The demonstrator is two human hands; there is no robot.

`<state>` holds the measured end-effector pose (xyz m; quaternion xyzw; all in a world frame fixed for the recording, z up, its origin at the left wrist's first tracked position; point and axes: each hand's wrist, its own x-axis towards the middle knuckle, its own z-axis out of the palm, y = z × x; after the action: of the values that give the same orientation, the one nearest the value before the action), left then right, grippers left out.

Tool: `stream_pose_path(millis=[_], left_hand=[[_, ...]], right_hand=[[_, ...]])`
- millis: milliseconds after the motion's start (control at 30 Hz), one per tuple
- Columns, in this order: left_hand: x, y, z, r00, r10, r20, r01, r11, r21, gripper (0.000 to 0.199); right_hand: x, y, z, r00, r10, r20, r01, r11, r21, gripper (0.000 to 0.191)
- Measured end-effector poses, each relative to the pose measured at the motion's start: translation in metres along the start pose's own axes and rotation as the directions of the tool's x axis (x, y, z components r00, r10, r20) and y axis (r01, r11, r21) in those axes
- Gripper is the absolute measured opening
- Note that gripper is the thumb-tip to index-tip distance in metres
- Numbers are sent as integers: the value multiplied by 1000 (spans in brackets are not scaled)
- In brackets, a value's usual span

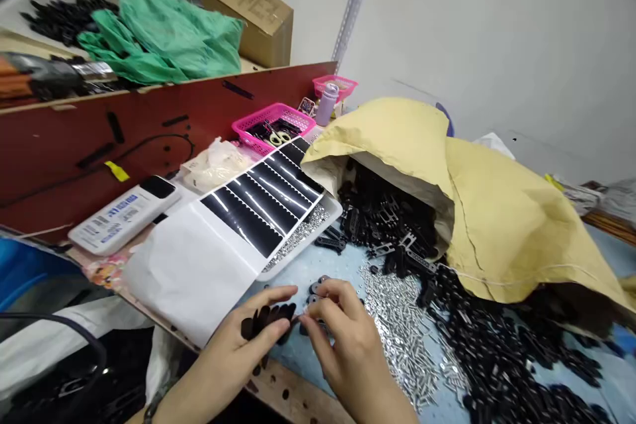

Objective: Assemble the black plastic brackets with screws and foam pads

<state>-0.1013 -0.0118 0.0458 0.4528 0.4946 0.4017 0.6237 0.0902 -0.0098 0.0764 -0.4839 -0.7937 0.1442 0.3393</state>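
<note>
Pale wall (497,46) fills the upper right of the frame, while a reddish-brown board (209,116) slants across the upper left, with a green bag (173,36) and a cardboard box (248,10) above it. Light blue work surface (350,268) shows at the centre and lower right.

At bottom centre, the left hand (246,338) is half closed, its thumb and fingers curved around a row of flat black pieces (271,320). Just beside it, the right hand (345,334) has its thumb and index finger almost together near the left thumb tip; whether they pinch anything is too small to tell.

Right of the hands lie a scatter of small silver pins (397,324) and, at the lower right, a heap of black parts (501,351). More black parts spill from the mouth of 1 of 2 yellow sacks (527,212) at centre right. Left of centre, a white sheet (183,278) with black strips partly covers a white tray (334,211) of tiny silver pieces. Farther up, a pink basket (251,139) holds scissors (279,138), near a purple bottle (326,106).
</note>
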Motion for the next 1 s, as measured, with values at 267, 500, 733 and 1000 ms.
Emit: stream_pose_path(millis=[267, 500, 733, 1000], left_hand=[[2, -42, 5, 795, 405, 451, -605, 480, 636, 63], [5, -47, 6, 707, 384, 594, -692, 204, 692, 76], [7, -38, 16, 717, 366, 593, -684, 208, 699, 71], [10, -39, 23, 759, 375, 533, -645, 316, 696, 68]], right_hand=[[-61, 54, 15, 756, 654, -38, -562, 678, 474, 30], [-60, 55, 29, 739, 668, -87, -581, 697, 421, 35], [-59, 52, 29, 747, 663, -56, -611, 717, 337, 32], [-60, 56, 17, 873, 485, -61, -487, 857, -169, 39]])
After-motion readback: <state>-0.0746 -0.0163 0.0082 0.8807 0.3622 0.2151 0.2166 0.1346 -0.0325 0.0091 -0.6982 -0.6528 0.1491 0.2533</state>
